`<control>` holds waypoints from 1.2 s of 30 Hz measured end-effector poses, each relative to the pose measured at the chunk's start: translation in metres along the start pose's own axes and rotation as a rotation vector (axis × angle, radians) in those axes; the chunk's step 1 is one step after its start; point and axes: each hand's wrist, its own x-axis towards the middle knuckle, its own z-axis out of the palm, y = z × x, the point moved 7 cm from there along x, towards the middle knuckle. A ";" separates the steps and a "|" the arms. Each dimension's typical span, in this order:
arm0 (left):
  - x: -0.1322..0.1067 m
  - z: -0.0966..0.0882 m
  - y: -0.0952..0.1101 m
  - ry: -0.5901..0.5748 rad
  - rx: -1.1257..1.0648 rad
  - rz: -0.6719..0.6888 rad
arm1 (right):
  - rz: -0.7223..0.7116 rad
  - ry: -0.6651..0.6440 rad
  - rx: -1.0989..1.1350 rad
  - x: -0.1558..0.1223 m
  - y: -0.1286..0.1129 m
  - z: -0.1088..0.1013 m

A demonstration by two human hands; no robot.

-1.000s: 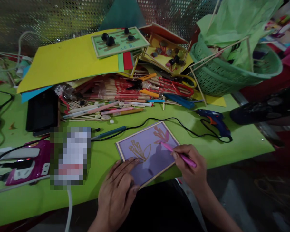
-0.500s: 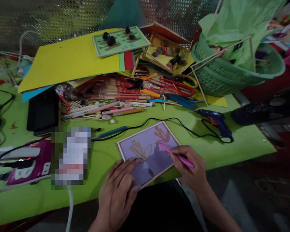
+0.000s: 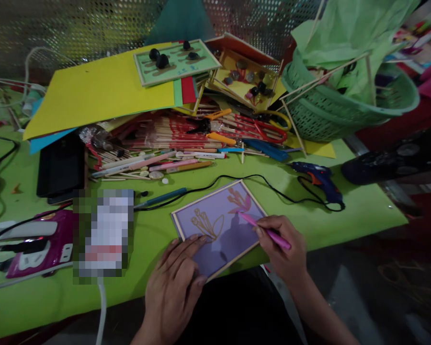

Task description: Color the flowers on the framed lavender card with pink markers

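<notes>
A purple framed picture (image 3: 233,239) with light wooden strips along its edges lies tilted at the front edge of the green table. Brown line-drawn flowers stand on its left half, and a flower partly coloured pink is at the upper right. My left hand (image 3: 175,278) holds the picture's lower left side, fingers over its face and thumb at the lower edge. Between the thumb and fingers of my right hand (image 3: 285,244) is a pink pen (image 3: 251,221); its tip is at the base of the pink flower.
A glue gun (image 3: 319,179) lies to the right, its black cord behind the picture. Further back are pens, sticks, scissors (image 3: 273,129), yellow sheets (image 3: 104,91) and a green basket (image 3: 316,110). On the left are a blurred-out phone (image 3: 109,230) and a magenta power strip (image 3: 46,244).
The pen tip has shifted slightly to the right along the base of the pink flower. My left hand stays on the picture. The whole view has moved a little.
</notes>
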 end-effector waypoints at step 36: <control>0.002 -0.003 0.001 0.018 -0.003 -0.002 | 0.020 0.015 0.017 0.001 0.000 0.000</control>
